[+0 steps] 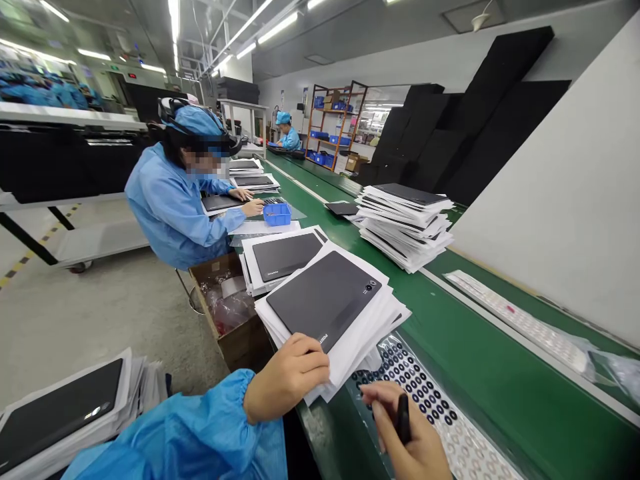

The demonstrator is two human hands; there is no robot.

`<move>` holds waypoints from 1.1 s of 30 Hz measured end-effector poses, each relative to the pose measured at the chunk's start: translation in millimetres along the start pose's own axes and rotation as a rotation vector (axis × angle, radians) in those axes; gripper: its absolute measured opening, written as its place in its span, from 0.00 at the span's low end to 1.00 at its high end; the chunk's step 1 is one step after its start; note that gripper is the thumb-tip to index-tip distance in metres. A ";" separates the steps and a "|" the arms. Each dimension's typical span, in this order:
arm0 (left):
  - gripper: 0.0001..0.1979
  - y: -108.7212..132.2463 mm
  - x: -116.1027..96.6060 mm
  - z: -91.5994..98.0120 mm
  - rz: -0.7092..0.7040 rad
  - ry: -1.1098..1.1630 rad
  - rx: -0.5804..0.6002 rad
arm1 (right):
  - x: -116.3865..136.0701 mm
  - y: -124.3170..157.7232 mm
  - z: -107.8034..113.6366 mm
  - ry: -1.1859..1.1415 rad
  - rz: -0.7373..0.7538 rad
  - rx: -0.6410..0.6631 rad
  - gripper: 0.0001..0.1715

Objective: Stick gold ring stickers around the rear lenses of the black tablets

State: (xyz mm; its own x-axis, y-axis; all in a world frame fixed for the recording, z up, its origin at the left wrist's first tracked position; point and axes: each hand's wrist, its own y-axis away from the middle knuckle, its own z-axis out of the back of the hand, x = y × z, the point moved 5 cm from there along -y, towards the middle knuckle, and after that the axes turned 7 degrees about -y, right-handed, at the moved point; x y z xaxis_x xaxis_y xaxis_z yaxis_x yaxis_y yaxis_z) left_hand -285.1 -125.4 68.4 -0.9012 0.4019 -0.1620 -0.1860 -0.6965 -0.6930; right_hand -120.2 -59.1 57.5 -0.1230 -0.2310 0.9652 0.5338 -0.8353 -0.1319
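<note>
A flat, matte dark-grey tablet (324, 300), rectangular with rounded corners, is laid back-up on a loose stack of white sleeves (367, 333) at the near edge of the green conveyor table (480, 373). Its long axis is run from near-left to far-right, with the small camera cluster at the far-right corner and a line of pale lettering at the near short edge. The left hand (287, 377), emerging from a gathered blue sleeve, is rested on the near corner of that stack; its fingers are curled loosely over the paper edge just beside the tablet's near end, and nothing is seen to be pinched between them. The right hand (407, 437) is held low over a glossy clear sheet of black ring stickers (425, 393), with a slim black tool (403, 417) gripped between thumb and fingers (its tip cannot be made out).

A second tablet stack (285, 257) is set just beyond, and a taller fanned pile (405, 223) lies across the belt. A small blue plastic tray (277, 214) stands near a co-worker (175, 200) in a blue smock. An open cardboard box (227, 310) sits on the floor beside the table, and black foam slabs (475, 113) are leaned against the wall.
</note>
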 end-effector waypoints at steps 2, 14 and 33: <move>0.11 -2.4 6.1 1.9 0.086 0.118 -0.073 | -1.6 -9.3 -7.5 -0.099 -0.129 -0.042 0.20; 0.15 -9.7 15.2 11.5 0.353 0.346 -0.335 | -4.6 -53.4 -37.1 -0.066 -0.212 0.065 0.14; 0.12 23.0 -2.1 -3.9 0.129 0.016 -0.389 | 46.9 -100.0 -62.2 -0.837 -0.281 -0.184 0.13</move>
State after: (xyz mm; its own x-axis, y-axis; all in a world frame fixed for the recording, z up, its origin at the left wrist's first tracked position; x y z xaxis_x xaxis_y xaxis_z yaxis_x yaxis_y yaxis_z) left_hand -286.1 -140.0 50.0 -0.9006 0.3372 -0.2741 0.0933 -0.4661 -0.8798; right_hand -231.3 -17.4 101.9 0.4590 0.3724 0.8066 0.4247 -0.8894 0.1690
